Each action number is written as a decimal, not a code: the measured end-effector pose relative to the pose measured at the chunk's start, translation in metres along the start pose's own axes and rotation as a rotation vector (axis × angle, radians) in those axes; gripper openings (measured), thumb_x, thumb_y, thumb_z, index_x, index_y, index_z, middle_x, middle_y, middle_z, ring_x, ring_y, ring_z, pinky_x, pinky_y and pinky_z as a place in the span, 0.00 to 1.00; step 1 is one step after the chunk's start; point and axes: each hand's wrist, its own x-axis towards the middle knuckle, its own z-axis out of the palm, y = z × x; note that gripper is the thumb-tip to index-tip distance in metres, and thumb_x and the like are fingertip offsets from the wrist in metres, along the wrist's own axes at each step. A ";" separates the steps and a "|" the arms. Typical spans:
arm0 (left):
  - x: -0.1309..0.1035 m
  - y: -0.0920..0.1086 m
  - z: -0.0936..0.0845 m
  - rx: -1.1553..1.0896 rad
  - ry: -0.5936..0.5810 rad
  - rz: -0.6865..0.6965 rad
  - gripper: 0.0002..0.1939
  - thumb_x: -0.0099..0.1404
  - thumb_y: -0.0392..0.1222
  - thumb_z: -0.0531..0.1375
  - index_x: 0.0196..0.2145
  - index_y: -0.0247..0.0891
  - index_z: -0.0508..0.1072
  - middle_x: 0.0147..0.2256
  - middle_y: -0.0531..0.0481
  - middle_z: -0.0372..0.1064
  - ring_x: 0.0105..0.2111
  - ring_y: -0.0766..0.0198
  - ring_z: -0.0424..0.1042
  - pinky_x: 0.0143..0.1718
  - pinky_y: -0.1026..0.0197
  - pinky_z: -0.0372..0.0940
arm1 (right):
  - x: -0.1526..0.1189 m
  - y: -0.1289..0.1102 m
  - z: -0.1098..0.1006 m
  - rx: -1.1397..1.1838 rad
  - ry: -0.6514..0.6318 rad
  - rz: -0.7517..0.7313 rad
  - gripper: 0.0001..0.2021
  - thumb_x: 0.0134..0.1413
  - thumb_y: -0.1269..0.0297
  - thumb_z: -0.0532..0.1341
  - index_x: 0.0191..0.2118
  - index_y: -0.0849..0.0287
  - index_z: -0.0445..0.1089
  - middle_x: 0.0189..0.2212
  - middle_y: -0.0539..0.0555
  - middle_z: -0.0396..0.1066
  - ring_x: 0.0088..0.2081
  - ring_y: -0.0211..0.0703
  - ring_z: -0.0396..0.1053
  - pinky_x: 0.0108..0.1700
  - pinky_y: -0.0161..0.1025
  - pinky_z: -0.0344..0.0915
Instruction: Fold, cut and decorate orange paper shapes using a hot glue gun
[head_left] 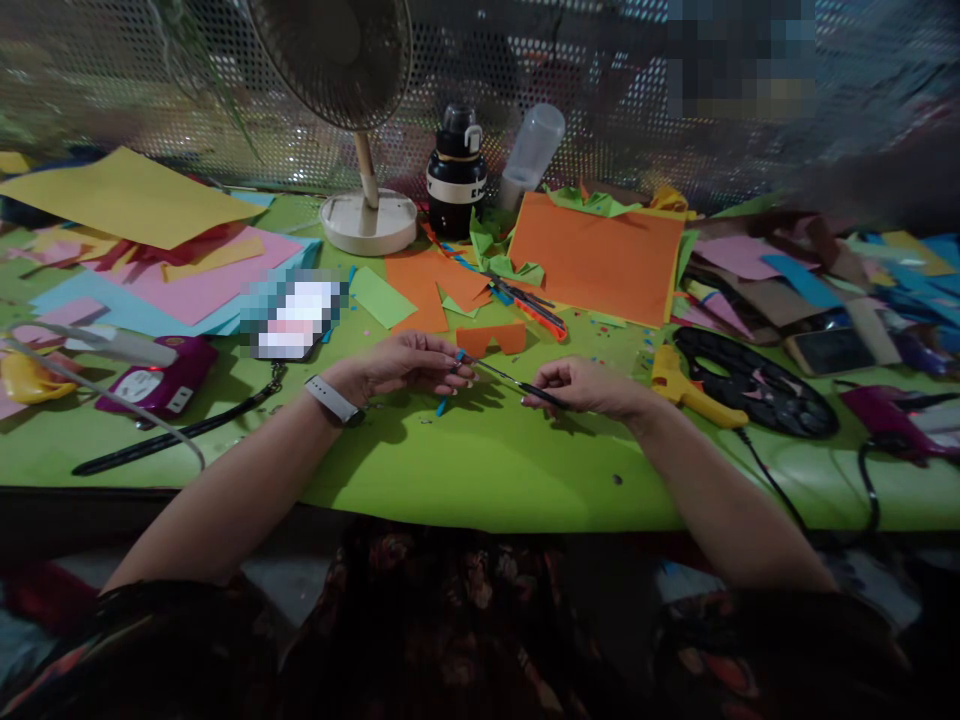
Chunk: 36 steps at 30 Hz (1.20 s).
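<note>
My left hand (pixel 420 366), with a pale watch at the wrist, pinches a small blue piece (pixel 460 356) between thumb and fingers. In my right hand (pixel 571 388) is a thin dark tool (pixel 541 395) with a slim metal front part, which points left and reaches the blue piece. Whether its tip touches or only overlaps the piece is too small to tell. An orange paper piece with a notch (pixel 491 339) lies just beyond my hands. Below my left fingers a small blue strip (pixel 441 407) rests on the green table surface (pixel 465 470).
Beyond my hands are scissors (pixel 536 305), orange sheets (pixel 596 258), a black bottle (pixel 456 180) and a fan (pixel 367 222). A phone (pixel 296 320) and coloured papers lie left. A yellow glue gun (pixel 694 390) and a black tray (pixel 780 395) sit right, with a trailing cable.
</note>
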 end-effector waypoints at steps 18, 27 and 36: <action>0.001 0.002 -0.002 0.091 0.064 0.006 0.04 0.62 0.33 0.64 0.35 0.33 0.79 0.37 0.41 0.80 0.28 0.67 0.78 0.26 0.71 0.71 | 0.001 0.000 0.001 0.003 0.020 0.000 0.21 0.40 0.47 0.73 0.30 0.59 0.72 0.22 0.49 0.69 0.24 0.34 0.65 0.26 0.36 0.57; 0.002 0.001 -0.003 0.086 0.065 0.005 0.05 0.63 0.32 0.62 0.35 0.33 0.79 0.37 0.42 0.80 0.28 0.68 0.77 0.27 0.70 0.71 | 0.000 0.000 0.001 -0.002 0.014 0.007 0.16 0.44 0.51 0.72 0.30 0.58 0.72 0.22 0.48 0.70 0.23 0.33 0.63 0.26 0.37 0.56; 0.003 0.000 -0.005 0.089 0.051 0.006 0.05 0.63 0.33 0.63 0.37 0.33 0.80 0.38 0.41 0.80 0.29 0.68 0.77 0.29 0.70 0.71 | 0.002 0.004 -0.001 0.006 0.006 0.007 0.15 0.45 0.52 0.72 0.30 0.58 0.72 0.22 0.49 0.70 0.23 0.33 0.62 0.25 0.37 0.55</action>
